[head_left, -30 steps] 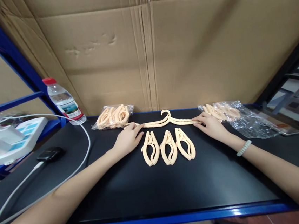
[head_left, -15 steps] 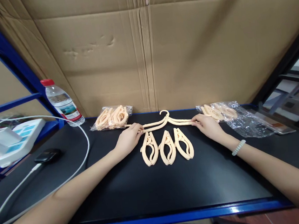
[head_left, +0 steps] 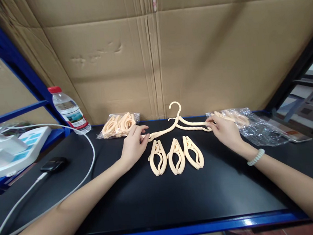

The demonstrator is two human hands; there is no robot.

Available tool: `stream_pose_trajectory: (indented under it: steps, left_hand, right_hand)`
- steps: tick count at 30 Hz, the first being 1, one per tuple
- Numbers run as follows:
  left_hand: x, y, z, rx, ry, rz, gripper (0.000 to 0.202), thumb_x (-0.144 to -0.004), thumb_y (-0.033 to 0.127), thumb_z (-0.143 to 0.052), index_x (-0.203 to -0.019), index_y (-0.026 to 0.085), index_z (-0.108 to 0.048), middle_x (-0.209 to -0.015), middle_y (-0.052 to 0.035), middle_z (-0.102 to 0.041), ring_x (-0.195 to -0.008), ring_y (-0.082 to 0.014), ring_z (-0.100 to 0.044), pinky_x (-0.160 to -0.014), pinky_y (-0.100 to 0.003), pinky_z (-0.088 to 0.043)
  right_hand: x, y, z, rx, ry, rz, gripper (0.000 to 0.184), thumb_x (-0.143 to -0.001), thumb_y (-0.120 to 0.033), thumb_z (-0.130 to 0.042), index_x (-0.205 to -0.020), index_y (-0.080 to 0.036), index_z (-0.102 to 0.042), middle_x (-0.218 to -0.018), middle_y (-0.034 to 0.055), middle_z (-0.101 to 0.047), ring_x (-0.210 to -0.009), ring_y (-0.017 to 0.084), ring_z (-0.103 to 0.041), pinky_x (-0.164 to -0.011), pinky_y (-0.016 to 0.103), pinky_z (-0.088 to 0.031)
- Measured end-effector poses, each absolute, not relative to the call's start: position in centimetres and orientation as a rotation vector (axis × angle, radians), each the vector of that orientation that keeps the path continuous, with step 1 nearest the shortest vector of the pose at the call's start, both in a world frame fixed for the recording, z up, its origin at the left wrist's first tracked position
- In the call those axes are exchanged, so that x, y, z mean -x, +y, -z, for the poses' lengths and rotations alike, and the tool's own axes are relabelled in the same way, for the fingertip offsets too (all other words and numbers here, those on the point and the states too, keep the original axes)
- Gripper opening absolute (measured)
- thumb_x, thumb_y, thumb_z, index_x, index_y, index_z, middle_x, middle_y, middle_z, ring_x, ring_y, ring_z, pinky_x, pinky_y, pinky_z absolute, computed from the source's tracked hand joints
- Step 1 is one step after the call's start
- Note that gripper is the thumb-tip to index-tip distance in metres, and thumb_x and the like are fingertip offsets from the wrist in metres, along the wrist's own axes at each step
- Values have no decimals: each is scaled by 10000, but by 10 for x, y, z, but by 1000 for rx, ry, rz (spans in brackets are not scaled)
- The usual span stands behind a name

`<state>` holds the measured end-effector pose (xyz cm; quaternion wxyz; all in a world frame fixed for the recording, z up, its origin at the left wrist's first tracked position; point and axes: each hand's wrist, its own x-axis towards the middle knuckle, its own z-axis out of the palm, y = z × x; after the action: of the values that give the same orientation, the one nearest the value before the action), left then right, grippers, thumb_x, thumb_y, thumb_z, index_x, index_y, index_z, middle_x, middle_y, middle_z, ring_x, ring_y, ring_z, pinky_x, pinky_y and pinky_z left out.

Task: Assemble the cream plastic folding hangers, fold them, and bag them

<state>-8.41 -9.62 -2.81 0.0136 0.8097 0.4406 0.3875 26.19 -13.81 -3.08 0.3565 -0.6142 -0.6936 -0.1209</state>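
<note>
A cream plastic hanger [head_left: 178, 124] is raised off the black table [head_left: 159, 202], its hook pointing up in front of the cardboard wall. My left hand [head_left: 133, 146] pinches its left end and my right hand [head_left: 226, 132] pinches its right end. Just in front of the hanger, three folded cream hangers [head_left: 176, 155] lie side by side on the table between my hands.
A clear bag of folded hangers [head_left: 118, 124] lies at the back left, and an open plastic bag with more hangers [head_left: 247, 121] at the back right. A water bottle [head_left: 69, 111], a white cable [head_left: 76, 178], a black device [head_left: 53, 165] and a white power strip [head_left: 13, 151] are at the left.
Both hands have lifted the unfolded hanger from lying flat on the table; its hook now stands higher against the cardboard. The three folded hangers have not moved.
</note>
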Motion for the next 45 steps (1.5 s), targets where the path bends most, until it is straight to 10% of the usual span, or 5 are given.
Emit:
stream_pose_trajectory:
  steps: [8, 16, 20, 30, 45]
  left_hand:
    - [74, -117, 18, -1983, 1172, -1205, 181, -862, 346, -590, -915, 174, -608, -724, -9, -640, -637, -141, -640, -593, -243, -528]
    - [62, -136, 3, -1069, 907, -1049, 250, -863, 277, -666, -1068, 136, -652, -1164, -151, -681, -709, -118, -695, -593, -195, -565]
    - [63, -141, -5, -825, 899, -1252, 79, -904, 154, -602, -933, 125, -669, -1026, -91, -719, -645, -67, -665, -606, -143, -562]
    - [74, -138, -3, -805, 962, -1248, 64, -880, 172, -639, -887, 117, -670, -961, -74, -734, -655, -61, -653, -567, -130, -527]
    - [75, -138, 6, -896, 927, -1238, 45, -852, 96, -639, -869, 136, -625, -1030, -97, -744, -737, -87, -687, -663, -161, -551]
  right_hand:
    - [-264, -153, 12, 1536, -1572, 421, 251, -926, -364, -504, -910, -210, -701, -806, 61, -722, -628, 214, -599, -617, 330, -412]
    - [-242, -165, 18, 1370, -1723, 328, 227, -959, -301, -484, -1014, -215, -687, -895, 53, -721, -744, 218, -651, -676, 345, -483]
    - [-235, -168, 22, 1286, -1897, 374, 239, -985, -274, -443, -1067, -224, -663, -992, 63, -695, -889, 229, -644, -766, 368, -498]
    - [-244, -164, 19, 1244, -2087, 484, 203, -954, -316, -524, -975, -215, -699, -975, 101, -613, -853, 245, -557, -745, 406, -486]
    - [-239, -174, 10, 1106, -1730, 449, 192, -918, -192, -582, -977, -277, -743, -1514, 32, -382, -1232, 324, -545, -966, 530, -527]
